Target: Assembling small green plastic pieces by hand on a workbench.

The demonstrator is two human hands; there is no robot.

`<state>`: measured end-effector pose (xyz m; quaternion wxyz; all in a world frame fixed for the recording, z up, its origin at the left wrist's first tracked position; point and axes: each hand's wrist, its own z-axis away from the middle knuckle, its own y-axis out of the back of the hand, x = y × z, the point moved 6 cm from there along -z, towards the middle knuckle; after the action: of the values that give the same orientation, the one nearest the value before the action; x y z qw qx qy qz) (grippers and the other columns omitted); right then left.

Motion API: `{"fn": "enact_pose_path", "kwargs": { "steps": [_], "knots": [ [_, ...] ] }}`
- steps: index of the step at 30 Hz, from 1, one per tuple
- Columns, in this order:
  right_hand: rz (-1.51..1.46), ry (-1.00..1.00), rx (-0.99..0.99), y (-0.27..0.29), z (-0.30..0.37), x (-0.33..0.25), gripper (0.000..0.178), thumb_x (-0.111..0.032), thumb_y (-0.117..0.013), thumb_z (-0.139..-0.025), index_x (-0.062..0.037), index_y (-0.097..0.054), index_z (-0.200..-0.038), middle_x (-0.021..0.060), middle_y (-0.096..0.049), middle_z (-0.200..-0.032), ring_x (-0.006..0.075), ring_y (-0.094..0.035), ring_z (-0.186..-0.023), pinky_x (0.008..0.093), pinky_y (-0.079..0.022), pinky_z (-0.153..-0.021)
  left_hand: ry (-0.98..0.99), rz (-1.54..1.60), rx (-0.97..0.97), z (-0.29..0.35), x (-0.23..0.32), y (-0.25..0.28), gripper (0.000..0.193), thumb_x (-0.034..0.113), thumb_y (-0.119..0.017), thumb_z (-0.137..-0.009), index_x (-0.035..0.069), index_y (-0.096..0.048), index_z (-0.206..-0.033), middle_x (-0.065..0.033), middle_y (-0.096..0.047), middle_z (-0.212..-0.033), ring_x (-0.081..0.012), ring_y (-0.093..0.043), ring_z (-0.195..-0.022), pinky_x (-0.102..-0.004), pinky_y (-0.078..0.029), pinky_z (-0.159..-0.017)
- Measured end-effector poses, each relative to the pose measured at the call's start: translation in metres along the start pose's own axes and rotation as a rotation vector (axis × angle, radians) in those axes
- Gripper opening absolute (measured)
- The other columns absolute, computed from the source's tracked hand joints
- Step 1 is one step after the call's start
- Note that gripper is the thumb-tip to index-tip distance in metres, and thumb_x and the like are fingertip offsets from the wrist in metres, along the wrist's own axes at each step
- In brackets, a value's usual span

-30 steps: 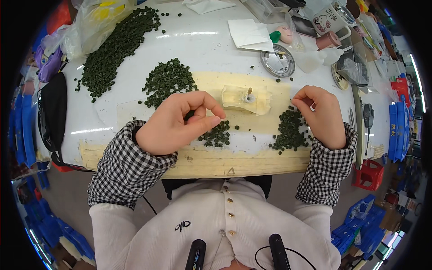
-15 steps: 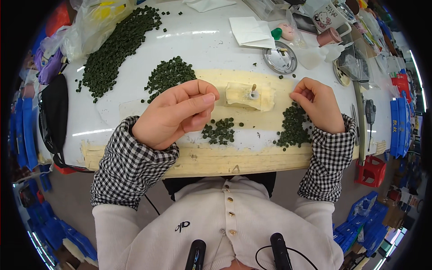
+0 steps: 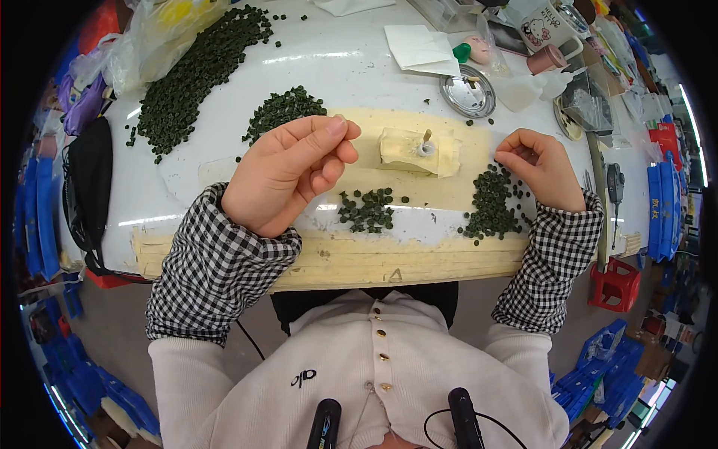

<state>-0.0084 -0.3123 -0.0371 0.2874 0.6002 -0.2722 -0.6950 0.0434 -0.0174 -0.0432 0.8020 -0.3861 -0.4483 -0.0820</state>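
My left hand [image 3: 280, 172] is raised over the table's near middle, its thumb and forefinger pinched together. Whatever lies between those tips is too small to make out. On the right, my right hand [image 3: 544, 166] has closed thumb and fingers at the far edge of a small pile of dark green pieces [image 3: 490, 206]; what they pinch is hidden. Between the hands sits a block wrapped in cream tape [image 3: 400, 152], with a short stick [image 3: 427, 137] standing up from a pale opening on it. Another little heap of green pieces [image 3: 366, 212] lies nearer me, left of the block.
A medium heap of green pieces [image 3: 284, 108] and a larger one [image 3: 202, 71] lie farther left, beside a clear plastic bag [image 3: 153, 49]. At the far right are a round metal dish [image 3: 467, 91], white paper [image 3: 420, 49] and a mug [image 3: 546, 34]. A wooden strip [image 3: 336, 263] edges the table.
My left hand has moved slightly away from me, its thumb and forefinger coming together at the tips. My right hand has shifted a little to the right, still beside the pile.
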Motion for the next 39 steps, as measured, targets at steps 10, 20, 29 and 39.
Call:
{"fn": "enact_pose_path", "kwargs": {
  "steps": [10,20,29,39],
  "knots": [
    [0.089,0.001,0.014,-0.006,-0.001,-0.008,0.014,-0.010,-0.065,-0.083,0.0031,-0.061,-0.083,0.0059,-0.058,-0.066,0.0108,-0.048,-0.058,0.0251,-0.042,-0.055,0.040,-0.006,0.186,-0.001,-0.006,-0.012,0.027,0.021,-0.047,-0.099,-0.003,-0.057,-0.106,0.0016,-0.055,-0.079,-0.0016,-0.040,-0.057,-0.0146,-0.035,-0.049],
    [0.268,0.253,0.157,-0.016,-0.005,-0.028,0.015,-0.010,-0.059,-0.086,0.0013,-0.049,-0.084,0.0154,-0.055,-0.080,0.0341,-0.054,-0.072,0.0383,-0.045,-0.064,0.083,0.055,0.036,-0.002,-0.016,-0.011,0.024,0.017,-0.047,-0.098,-0.001,-0.058,-0.109,0.0001,-0.059,-0.079,-0.0010,-0.045,-0.058,-0.0131,-0.037,-0.049],
    [0.184,0.240,0.291,-0.009,-0.003,-0.030,0.012,-0.008,-0.053,-0.091,0.0003,-0.047,-0.087,0.0138,-0.058,-0.077,0.0264,-0.058,-0.066,0.0327,-0.047,-0.060,0.075,0.054,-0.056,0.001,-0.019,-0.018,0.022,0.010,-0.048,-0.096,-0.001,-0.056,-0.114,-0.0088,-0.065,-0.094,-0.0020,-0.050,-0.062,-0.0134,-0.039,-0.051],
    [-0.217,0.393,0.353,0.019,0.038,-0.106,0.012,0.001,-0.063,-0.084,0.0040,-0.063,-0.096,0.0058,-0.061,-0.077,0.0098,-0.059,-0.065,0.0215,-0.048,-0.059,0.041,-0.007,-0.162,0.003,-0.001,-0.048,0.019,0.010,-0.050,-0.094,0.002,-0.056,-0.111,-0.0093,-0.067,-0.094,-0.0021,-0.041,-0.057,-0.0144,-0.035,-0.052]
  ]
}}
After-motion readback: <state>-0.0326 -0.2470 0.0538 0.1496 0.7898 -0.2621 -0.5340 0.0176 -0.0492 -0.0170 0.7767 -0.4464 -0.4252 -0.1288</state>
